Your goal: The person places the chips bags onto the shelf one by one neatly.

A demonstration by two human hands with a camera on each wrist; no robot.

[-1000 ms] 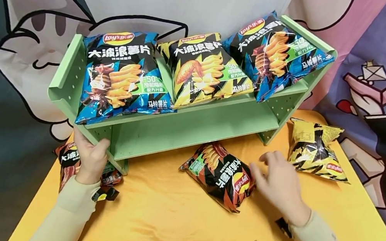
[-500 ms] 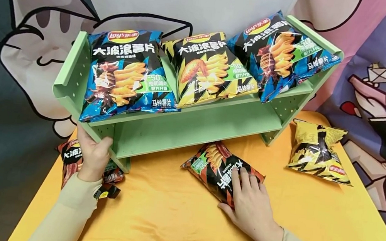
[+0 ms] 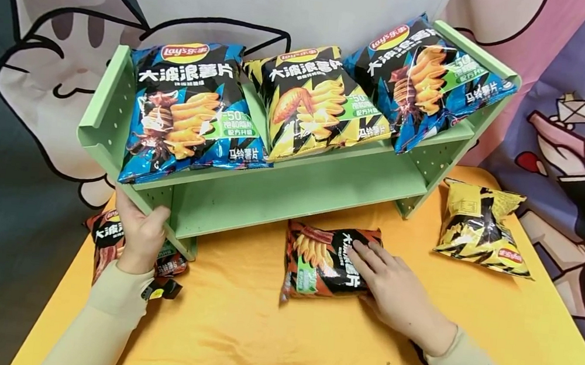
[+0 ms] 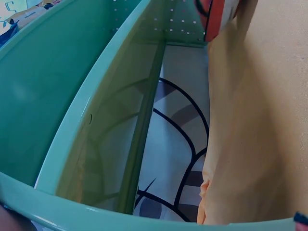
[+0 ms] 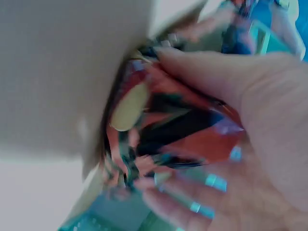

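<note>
Beside the shelf's left end lies a bacon chip bag, partly hidden by the left hand. That hand grips the left end of the green shelf, thumb in front; its other fingers are mostly hidden in the head view, and the left wrist view barely catches them, showing instead the shelf's inside and its end wall dotted with holes. Along the shelf's top, from the left, sit a blue bag, a yellow bag and a second blue bag. In front of the shelf, on the orange cloth, is the red bag. The right hand covers its logo end in the head view; the right wrist view, though blurred, reveals thumb and fingers around that end and the yellow oval. Right of the shelf lies another yellow bag.
</note>
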